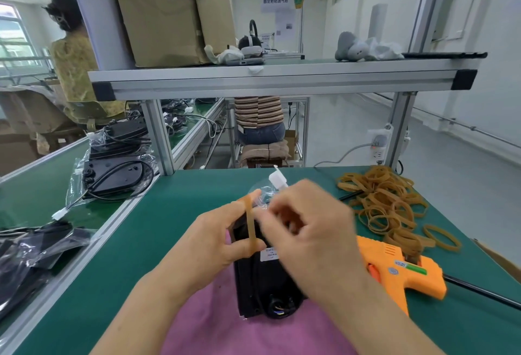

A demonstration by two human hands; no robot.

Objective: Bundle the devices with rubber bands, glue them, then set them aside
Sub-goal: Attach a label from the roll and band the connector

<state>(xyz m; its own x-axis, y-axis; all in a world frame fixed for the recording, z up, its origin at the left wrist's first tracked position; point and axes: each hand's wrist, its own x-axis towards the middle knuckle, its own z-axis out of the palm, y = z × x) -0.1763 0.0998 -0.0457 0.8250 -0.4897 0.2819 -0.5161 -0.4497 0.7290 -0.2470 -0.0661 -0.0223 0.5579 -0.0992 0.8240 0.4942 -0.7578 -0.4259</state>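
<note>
A black device in clear plastic stands on end on a pink cloth in front of me. My left hand grips its left side, with a tan rubber band stretched over the fingers and the device. My right hand, blurred, has its fingers curled at the device's top by the band and the plastic wrap. A white connector sticks up behind the hands. An orange glue gun lies to the right. A heap of loose rubber bands lies at the back right.
More bagged black devices with cables are stacked on the left green belt, others at the near left. A metal shelf crosses overhead, carrying a cardboard box. Two people sit beyond. A cardboard edge shows at right.
</note>
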